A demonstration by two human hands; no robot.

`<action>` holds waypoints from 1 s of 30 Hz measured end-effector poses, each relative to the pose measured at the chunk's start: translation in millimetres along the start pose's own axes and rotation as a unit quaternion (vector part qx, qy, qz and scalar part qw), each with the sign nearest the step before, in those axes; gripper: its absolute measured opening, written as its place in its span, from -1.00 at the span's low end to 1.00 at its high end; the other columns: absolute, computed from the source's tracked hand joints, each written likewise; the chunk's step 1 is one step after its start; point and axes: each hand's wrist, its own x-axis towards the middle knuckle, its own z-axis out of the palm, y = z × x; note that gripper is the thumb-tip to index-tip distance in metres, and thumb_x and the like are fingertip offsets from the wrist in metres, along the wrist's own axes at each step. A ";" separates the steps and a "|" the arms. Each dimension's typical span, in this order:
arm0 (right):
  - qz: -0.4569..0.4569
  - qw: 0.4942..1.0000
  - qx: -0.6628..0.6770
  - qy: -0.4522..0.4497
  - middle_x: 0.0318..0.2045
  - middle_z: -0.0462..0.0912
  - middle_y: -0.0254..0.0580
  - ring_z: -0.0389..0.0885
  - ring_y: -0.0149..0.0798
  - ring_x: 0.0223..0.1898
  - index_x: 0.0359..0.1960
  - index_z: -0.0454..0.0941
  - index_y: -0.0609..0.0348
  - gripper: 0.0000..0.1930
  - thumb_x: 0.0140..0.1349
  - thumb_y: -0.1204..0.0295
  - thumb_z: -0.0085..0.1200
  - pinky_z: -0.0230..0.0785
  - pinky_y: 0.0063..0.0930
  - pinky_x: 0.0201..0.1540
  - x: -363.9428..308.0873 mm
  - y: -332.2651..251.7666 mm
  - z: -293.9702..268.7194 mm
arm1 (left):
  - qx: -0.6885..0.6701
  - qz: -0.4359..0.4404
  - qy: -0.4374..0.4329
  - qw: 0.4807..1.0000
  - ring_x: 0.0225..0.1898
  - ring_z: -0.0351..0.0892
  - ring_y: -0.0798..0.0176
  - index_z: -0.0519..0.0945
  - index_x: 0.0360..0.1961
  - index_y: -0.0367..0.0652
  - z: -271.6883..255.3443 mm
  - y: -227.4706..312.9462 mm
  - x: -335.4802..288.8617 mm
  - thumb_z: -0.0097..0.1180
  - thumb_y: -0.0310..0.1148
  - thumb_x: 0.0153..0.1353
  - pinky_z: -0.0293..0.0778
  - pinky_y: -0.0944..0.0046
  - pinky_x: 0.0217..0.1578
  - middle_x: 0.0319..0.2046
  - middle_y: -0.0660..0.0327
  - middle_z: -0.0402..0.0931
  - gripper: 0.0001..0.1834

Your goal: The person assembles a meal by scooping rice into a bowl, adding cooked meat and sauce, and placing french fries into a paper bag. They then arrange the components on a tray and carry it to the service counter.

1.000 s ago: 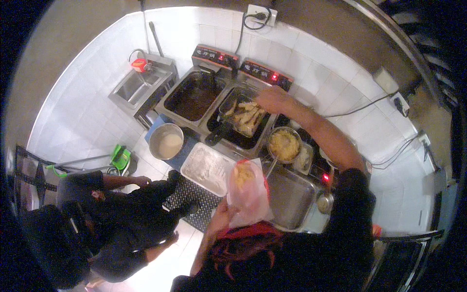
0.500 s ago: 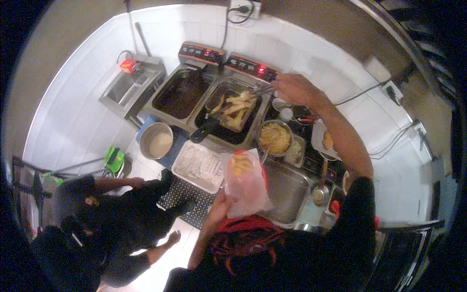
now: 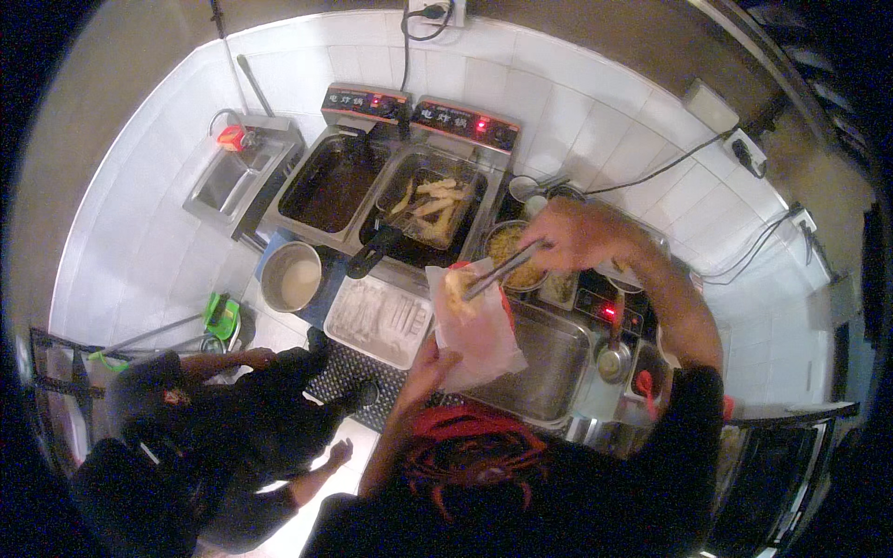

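Observation:
My left hand (image 3: 434, 365) is closed on the near left edge of a paper-lined container (image 3: 480, 342), whose red rim shows at the side. Golden fried food (image 3: 459, 286) lies at the far end of the paper. In my right hand (image 3: 579, 237) is a pair of metal tongs (image 3: 507, 267), its tips down at that fried food; whether they pinch a piece I cannot tell. Beyond, pale golden fried strips (image 3: 437, 206) lie in a wire basket with a black handle (image 3: 372, 255), set in the right fryer (image 3: 476, 231).
A second fryer (image 3: 332, 182) with dark oil stands left. Nearer are a metal pot (image 3: 291, 276), a white tray of flour (image 3: 377, 321) and a steel tray (image 3: 549, 367). A bowl of yellow food (image 3: 507, 244) is partly behind my right hand. Another person (image 3: 242, 428) in dark clothes is at lower left.
My right hand has come from the fryer's right side down toward me, bringing the tongs over the paper-lined container. The left hand keeps its hold on the container.

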 end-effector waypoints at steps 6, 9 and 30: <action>0.005 1.000 0.009 -0.008 -0.40 0.73 0.05 0.72 0.10 -0.34 -0.22 0.75 0.14 -0.73 0.14 0.27 0.19 0.55 -0.09 -0.21 7.7 -8.6 14.8 | -0.037 -0.066 0.005 0.997 0.33 0.43 0.06 0.25 0.47 -0.29 5.1 17.3 -1.6 0.20 -0.33 0.31 0.35 0.07 0.35 0.33 0.06 0.44 -0.26; -0.008 0.997 0.015 0.073 -0.35 0.73 0.06 0.73 0.11 -0.29 -0.20 0.75 0.15 -0.72 0.14 0.27 0.19 0.56 -0.07 -0.17 11.8 10.1 -11.9 | -0.010 -0.022 0.009 1.000 0.35 0.41 0.05 0.25 0.47 -0.30 -4.9 12.3 -7.4 0.19 -0.31 0.33 0.35 0.08 0.35 0.34 0.05 0.43 -0.27; 0.042 0.942 -0.326 0.070 -0.41 0.72 0.15 0.75 0.16 -0.28 -0.37 0.75 0.23 -0.76 0.00 0.39 0.10 0.60 0.08 -0.19 154.5 34.9 -25.6 | -0.029 0.007 0.024 0.999 0.34 0.39 0.08 0.20 0.48 -0.35 -18.6 6.2 -27.8 0.18 -0.22 0.37 0.32 0.10 0.35 0.33 0.03 0.42 -0.24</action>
